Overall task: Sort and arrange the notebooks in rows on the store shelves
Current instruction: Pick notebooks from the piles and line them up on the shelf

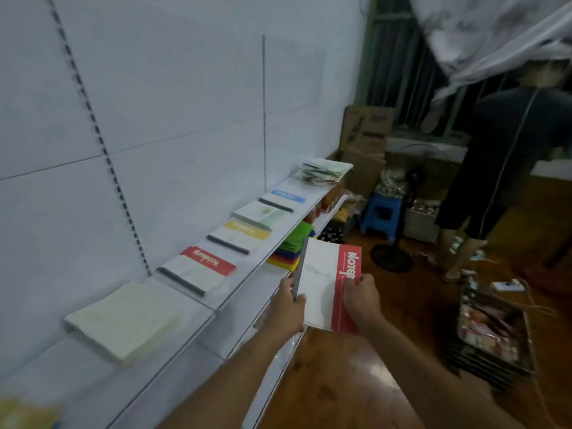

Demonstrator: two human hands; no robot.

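White wall shelf (223,300) carrying a row of flat notebooks. Held notebook (328,283), off the shelf's front edge: white cover, red band, dark spine; long axis runs away from the viewer. Left hand (286,308) grips the spine edge, right hand (360,301) pinches the red band.

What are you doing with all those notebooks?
A person is holding a red-banded notebook in both hands, the left hand on its spine edge and the right hand on its red side, out in front of the shelf. Other notebooks already lie in a row along that shelf: a pale yellow one, a red one, a yellow one, a green one and a blue one.
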